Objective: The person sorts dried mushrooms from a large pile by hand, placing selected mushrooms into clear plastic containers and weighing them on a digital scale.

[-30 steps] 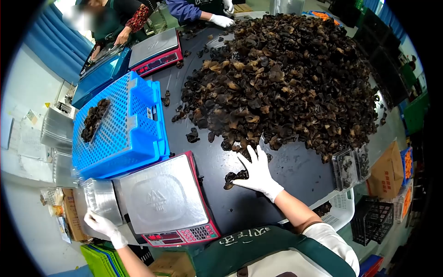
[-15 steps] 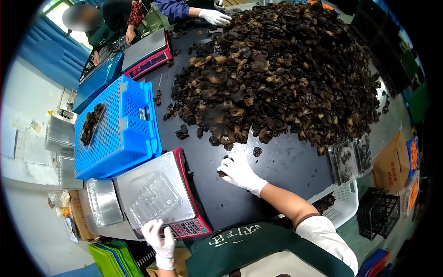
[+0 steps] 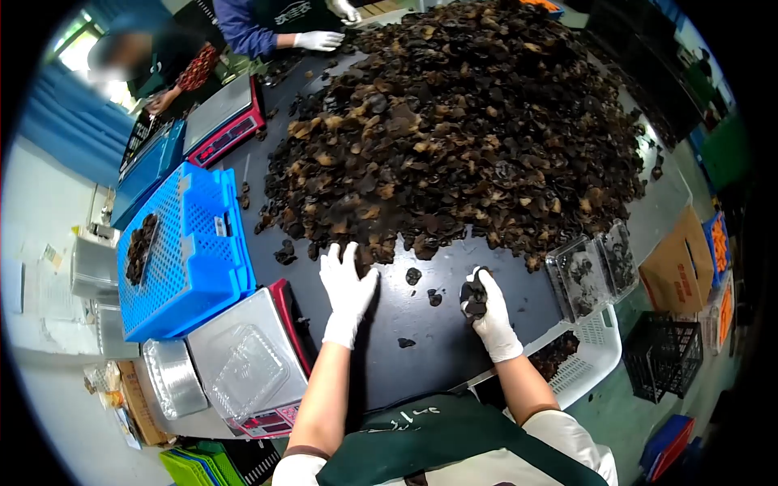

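A big heap of wood ear mushrooms covers the far part of the dark table. My left hand, in a white glove, reaches the near edge of the heap with its fingers spread. In my gloved right hand are dark wood ear pieces, gripped between thumb and fingers above the table. A few loose wood ear pieces lie on the tabletop between my hands. To the left, a clear plastic tray rests on a red-edged scale.
A blue crate with a small wood ear pile on top stands at left. Clear boxes sit at the right edge, above a white basket. Across the table, a co-worker's gloved hand is beside the heap; another person stands at far left.
My left hand has gone from beside the scale to the near edge of the heap. My right hand has moved right, holding wood ear. The camera view has shifted.
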### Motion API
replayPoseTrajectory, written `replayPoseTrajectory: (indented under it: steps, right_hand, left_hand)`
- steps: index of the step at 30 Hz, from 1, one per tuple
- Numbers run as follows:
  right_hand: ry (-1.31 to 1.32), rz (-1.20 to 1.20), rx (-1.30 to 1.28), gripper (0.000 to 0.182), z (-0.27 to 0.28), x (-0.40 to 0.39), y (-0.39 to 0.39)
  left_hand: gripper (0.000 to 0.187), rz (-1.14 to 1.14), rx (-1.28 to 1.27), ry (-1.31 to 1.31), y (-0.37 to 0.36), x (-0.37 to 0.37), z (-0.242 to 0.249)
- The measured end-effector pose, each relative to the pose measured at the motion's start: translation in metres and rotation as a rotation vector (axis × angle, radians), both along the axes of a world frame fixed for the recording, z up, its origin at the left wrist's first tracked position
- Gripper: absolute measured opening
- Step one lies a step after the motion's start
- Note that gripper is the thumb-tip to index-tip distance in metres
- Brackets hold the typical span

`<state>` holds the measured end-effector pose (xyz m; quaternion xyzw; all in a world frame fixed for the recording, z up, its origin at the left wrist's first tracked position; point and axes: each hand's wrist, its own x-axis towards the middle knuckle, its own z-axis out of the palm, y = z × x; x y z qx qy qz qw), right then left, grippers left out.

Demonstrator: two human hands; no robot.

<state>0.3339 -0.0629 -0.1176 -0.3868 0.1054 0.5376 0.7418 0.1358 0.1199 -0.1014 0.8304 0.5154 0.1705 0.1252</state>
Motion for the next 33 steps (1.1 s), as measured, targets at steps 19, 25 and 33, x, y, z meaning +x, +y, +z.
replayPoseTrajectory:
  steps: [19, 25, 33]
  right_hand:
    - [0.533, 0.199, 0.243, 0.050, 0.005, -0.014, -0.001]
    - [0.658, 0.213, 0.334, 0.045, -0.002, -0.018, -0.004]
    - [0.582, 0.351, 0.234, 0.042, 0.013, -0.050, 0.016]
  left_hand:
    - [0.043, -0.168, 0.000, -0.081, -0.018, 0.030, -0.003]
    - [0.012, -0.252, 0.054, -0.301, -0.016, 0.030, -0.017]
    - [0.021, -0.017, -0.256, -0.674, -0.100, -0.076, 0.101]
